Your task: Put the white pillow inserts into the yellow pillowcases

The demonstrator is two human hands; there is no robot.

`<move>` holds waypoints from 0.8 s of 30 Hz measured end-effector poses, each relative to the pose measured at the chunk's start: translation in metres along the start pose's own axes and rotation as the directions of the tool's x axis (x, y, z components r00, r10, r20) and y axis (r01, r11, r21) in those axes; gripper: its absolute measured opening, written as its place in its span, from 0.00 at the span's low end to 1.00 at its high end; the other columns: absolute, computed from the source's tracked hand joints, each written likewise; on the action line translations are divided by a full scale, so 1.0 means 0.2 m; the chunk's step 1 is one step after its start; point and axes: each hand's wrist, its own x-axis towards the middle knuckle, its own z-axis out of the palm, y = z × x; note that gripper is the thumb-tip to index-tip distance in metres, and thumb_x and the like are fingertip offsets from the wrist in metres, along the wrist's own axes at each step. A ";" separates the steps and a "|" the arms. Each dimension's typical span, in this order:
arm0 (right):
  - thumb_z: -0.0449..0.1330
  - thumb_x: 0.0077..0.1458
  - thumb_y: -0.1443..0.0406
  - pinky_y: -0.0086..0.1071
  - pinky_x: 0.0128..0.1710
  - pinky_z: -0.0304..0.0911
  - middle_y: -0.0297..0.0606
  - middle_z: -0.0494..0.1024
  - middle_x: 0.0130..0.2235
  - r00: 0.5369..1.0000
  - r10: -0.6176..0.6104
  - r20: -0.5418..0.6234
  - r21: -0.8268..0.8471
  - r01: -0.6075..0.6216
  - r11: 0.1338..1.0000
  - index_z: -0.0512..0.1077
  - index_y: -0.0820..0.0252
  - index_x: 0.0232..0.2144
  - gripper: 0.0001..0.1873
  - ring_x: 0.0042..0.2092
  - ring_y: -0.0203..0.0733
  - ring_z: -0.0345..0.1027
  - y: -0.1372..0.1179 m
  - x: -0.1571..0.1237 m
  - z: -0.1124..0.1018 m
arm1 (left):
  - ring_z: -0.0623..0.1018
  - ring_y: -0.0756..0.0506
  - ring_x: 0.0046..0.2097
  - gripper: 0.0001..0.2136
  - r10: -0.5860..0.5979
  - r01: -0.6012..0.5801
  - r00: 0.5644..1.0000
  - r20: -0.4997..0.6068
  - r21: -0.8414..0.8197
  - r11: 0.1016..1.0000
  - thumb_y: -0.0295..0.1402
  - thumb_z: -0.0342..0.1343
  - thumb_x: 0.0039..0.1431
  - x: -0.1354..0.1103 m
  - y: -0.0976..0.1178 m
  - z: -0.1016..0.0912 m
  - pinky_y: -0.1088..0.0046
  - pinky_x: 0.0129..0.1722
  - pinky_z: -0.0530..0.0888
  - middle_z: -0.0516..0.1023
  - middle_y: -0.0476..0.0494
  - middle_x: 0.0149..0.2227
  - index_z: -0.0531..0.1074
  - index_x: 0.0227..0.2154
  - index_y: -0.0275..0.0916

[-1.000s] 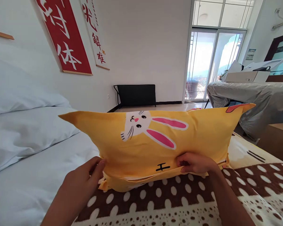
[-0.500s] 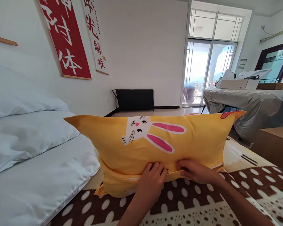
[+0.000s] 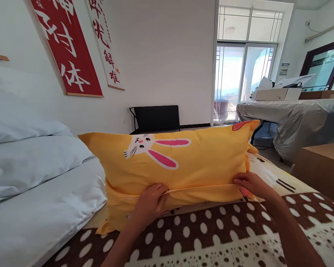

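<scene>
A yellow pillow [image 3: 183,163] with a white rabbit print stands on its long edge on the bed, right in front of me. My left hand [image 3: 149,204] is closed on the lower seam of its case, left of the middle. Near the pillow's right end, my right hand [image 3: 252,184] pinches the same seam with its fingers pressed together. The seam runs taut between the two hands. A brown blanket with white dots [image 3: 211,237] lies under the pillow and my forearms.
White pillows [image 3: 30,159] and a white duvet [image 3: 39,222] lie to the left. Red and white banners [image 3: 69,55] hang on the wall. A black bench [image 3: 156,118] stands by the far wall. At right are a grey-covered table [image 3: 295,118] and a wooden box [image 3: 320,167].
My left hand moved from the pillow's left corner to the seam near the middle. My right hand slid right along the seam to the pillow's end. The pillow shifted left.
</scene>
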 end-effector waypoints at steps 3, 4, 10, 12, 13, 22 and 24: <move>0.50 0.55 0.53 0.33 0.35 0.61 0.42 0.80 0.33 0.980 0.144 -0.136 -0.085 -0.157 0.984 0.74 0.59 0.26 0.20 0.35 0.44 0.70 0.07 0.04 0.01 | 0.70 0.44 0.38 0.13 -0.021 0.021 0.999 0.039 0.017 1.000 0.36 0.40 0.65 0.01 0.02 -0.01 0.67 0.39 0.66 0.71 0.43 0.33 0.66 0.29 0.38; 0.49 0.56 0.51 0.33 0.33 0.60 0.43 0.79 0.30 0.966 0.224 -0.132 -0.089 -0.237 0.968 0.72 0.59 0.22 0.23 0.32 0.44 0.70 0.08 0.04 0.02 | 0.70 0.43 0.38 0.14 -0.026 0.025 0.998 0.051 0.020 0.999 0.36 0.40 0.65 0.01 0.03 -0.01 0.66 0.39 0.66 0.71 0.43 0.33 0.67 0.29 0.37; 0.54 0.53 0.49 0.27 0.23 0.58 0.41 0.75 0.18 0.928 0.351 0.126 0.029 -0.357 0.933 0.66 0.60 0.15 0.25 0.21 0.37 0.67 0.09 0.06 0.14 | 0.70 0.44 0.37 0.14 -0.036 0.033 0.995 0.096 0.034 0.999 0.36 0.40 0.64 0.02 0.04 -0.04 0.67 0.38 0.65 0.70 0.43 0.32 0.66 0.28 0.38; 0.60 0.48 0.57 0.26 0.23 0.56 0.38 0.74 0.17 0.939 0.340 0.058 0.017 -0.341 0.940 0.66 0.60 0.15 0.17 0.22 0.37 0.67 0.08 0.07 0.17 | 0.70 0.44 0.37 0.13 -0.026 0.023 0.994 0.106 0.029 0.999 0.36 0.41 0.64 0.03 0.03 -0.04 0.68 0.37 0.65 0.70 0.44 0.31 0.67 0.28 0.38; 0.61 0.46 0.61 0.26 0.23 0.55 0.37 0.73 0.17 0.939 0.344 0.020 0.014 -0.344 0.939 0.65 0.60 0.14 0.15 0.23 0.37 0.67 0.07 0.08 0.17 | 0.71 0.44 0.37 0.13 -0.020 0.017 0.994 0.105 0.035 0.999 0.36 0.41 0.64 0.03 0.03 -0.03 0.68 0.37 0.66 0.70 0.44 0.32 0.67 0.28 0.38; 0.45 0.55 0.61 0.29 0.28 0.55 0.35 0.69 0.19 0.879 0.269 -0.394 0.160 -0.223 0.962 0.59 0.56 0.19 0.15 0.26 0.38 0.63 -0.08 0.03 0.04 | 0.71 0.46 0.34 0.15 0.013 -0.017 0.998 0.061 0.066 0.998 0.37 0.40 0.64 -0.02 0.09 -0.03 0.69 0.35 0.67 0.70 0.45 0.30 0.67 0.26 0.39; 0.46 0.57 0.57 0.30 0.29 0.54 0.33 0.67 0.20 0.877 0.114 -0.467 0.194 -0.024 0.981 0.58 0.55 0.21 0.15 0.27 0.38 0.61 -0.13 0.00 0.03 | 0.71 0.46 0.34 0.15 -0.003 0.001 1.000 0.028 0.048 0.999 0.37 0.40 0.64 -0.04 0.05 -0.06 0.69 0.35 0.68 0.71 0.44 0.30 0.68 0.28 0.39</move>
